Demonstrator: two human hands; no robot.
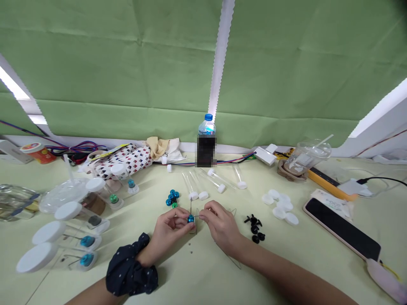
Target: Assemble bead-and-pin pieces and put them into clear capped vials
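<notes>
The left hand [168, 231] pinches a blue bead [190, 219] on a thin wire [196, 226] at lower centre, the right hand [221, 225] closed on the wire beside it. Capped plastic tubes [84, 222] at lower left already hold beaded wires [87, 241]; open empty tubes [216, 180] and a heap of loose beads [172, 198] remain above the hands.

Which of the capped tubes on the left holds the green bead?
The tube second from the back of that row: its green bead sits inside near the base, while the other tubes there show blue or dark grey beads.
</notes>
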